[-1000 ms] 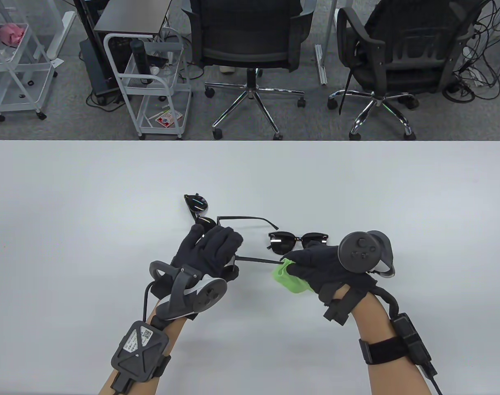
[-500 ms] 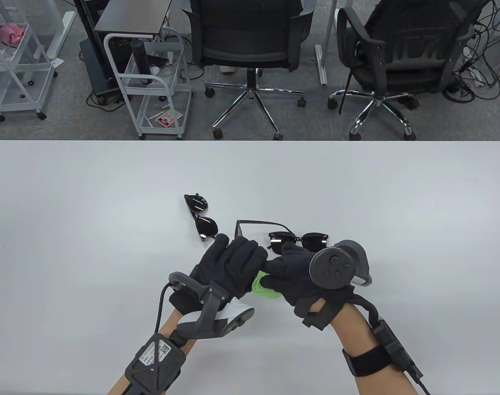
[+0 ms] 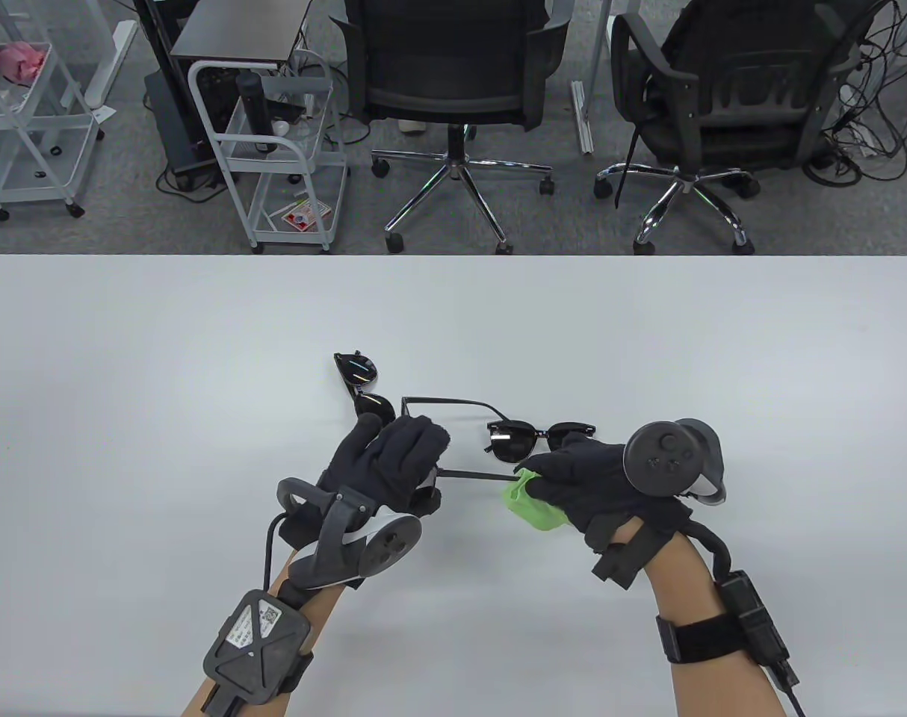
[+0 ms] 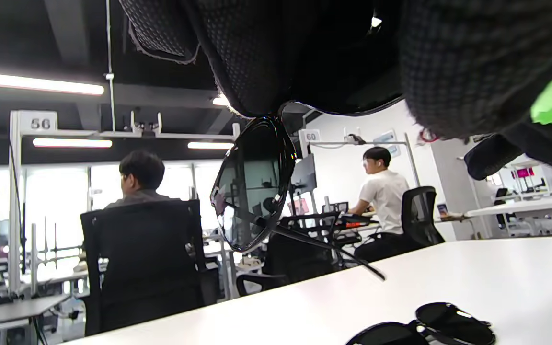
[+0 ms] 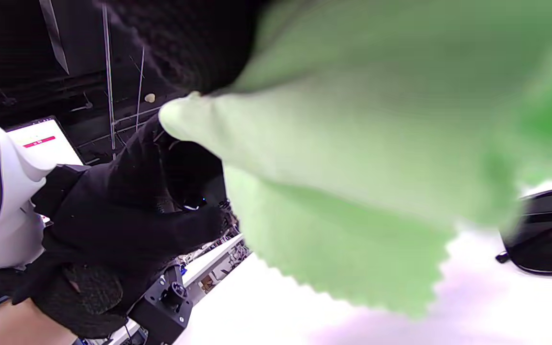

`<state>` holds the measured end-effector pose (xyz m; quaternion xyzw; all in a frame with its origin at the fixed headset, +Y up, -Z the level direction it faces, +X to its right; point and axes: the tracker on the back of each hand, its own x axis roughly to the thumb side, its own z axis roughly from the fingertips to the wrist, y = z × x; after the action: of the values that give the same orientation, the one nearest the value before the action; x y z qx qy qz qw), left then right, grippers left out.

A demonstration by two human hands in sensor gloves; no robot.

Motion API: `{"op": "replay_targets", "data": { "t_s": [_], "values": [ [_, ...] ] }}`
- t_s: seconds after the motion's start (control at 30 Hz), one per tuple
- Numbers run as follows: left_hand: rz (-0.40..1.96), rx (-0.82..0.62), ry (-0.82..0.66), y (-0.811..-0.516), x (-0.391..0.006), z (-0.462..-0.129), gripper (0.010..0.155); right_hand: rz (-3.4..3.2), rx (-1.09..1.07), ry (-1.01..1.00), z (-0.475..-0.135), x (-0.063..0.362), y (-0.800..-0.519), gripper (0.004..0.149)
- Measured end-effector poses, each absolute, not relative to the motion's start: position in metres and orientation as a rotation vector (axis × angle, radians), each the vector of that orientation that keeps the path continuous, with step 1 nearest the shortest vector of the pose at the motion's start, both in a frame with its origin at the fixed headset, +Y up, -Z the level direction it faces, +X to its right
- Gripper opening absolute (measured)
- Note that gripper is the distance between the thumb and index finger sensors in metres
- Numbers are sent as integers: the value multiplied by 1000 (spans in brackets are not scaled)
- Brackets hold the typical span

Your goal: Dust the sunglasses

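Left hand (image 3: 390,463) grips the held sunglasses (image 4: 252,187) by the frame, lifted off the tabletop (image 3: 125,388) so both arms stay reachable; right hand (image 3: 580,478) pinches green cloth (image 3: 532,508) around one arm to wipe it. Second pair (image 3: 539,437) lies just beyond, third (image 3: 360,377) far left

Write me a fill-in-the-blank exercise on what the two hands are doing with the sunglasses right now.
1. The right hand holds a cloth coloured ____.
2. The held sunglasses are gripped by the ____ hand.
3. Counting the held pair, the sunglasses in view number ____.
4. The cloth is pinched around an ____ of the held pair.

Missing words: green; left; three; arm
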<state>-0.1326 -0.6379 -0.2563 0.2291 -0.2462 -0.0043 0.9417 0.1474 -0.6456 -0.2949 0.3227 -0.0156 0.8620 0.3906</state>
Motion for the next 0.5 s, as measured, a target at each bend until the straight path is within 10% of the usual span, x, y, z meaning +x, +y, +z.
{"op": "replay_targets", "data": {
  "t_s": [0.33, 0.5],
  "values": [
    [385, 223, -415, -639, -154, -273, 94, 2150, 650, -635, -273, 164, -619, 45],
    [692, 16, -224, -656, -171, -285, 98, 2244, 833, -615, -260, 130, -613, 46]
  ]
}}
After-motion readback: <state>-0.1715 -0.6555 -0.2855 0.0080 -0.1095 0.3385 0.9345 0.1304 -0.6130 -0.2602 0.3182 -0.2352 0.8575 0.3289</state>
